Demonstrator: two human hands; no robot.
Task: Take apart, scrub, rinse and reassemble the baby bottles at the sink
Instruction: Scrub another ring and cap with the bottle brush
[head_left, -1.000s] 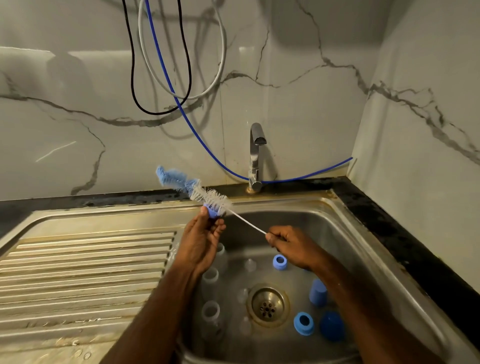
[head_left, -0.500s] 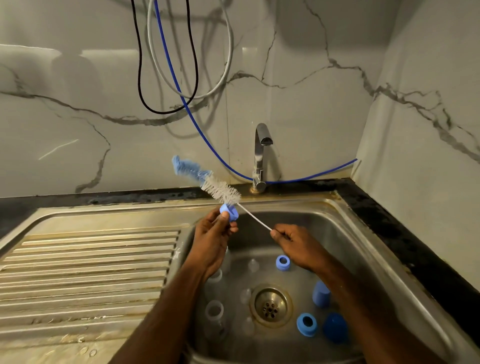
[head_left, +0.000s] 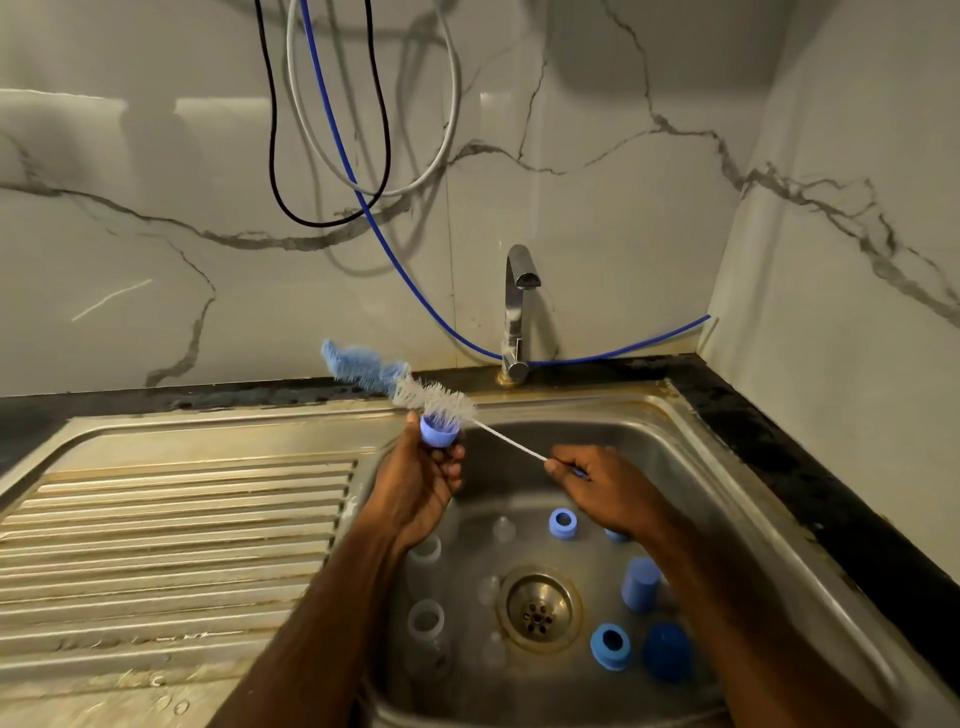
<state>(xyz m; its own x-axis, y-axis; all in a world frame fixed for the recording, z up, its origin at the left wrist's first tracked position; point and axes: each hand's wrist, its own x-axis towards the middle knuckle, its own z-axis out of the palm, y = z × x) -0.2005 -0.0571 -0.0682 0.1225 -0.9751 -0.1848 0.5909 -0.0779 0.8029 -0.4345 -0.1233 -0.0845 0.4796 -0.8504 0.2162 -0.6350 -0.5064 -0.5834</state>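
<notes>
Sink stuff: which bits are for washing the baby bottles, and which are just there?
For the washing: bottle brush in the right hand; blue cap in the left hand; blue rings, clear bottles, tap.

Just there: hanging cables, drainboard, marble wall.

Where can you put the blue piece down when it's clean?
The ribbed draining board, left of the basin, is bare apart from a few water drops near its front edge. The basin floor is crowded: clear bottles on the left, blue rings and caps on the right, all round the drain. The left hand holds the blue piece.
</notes>
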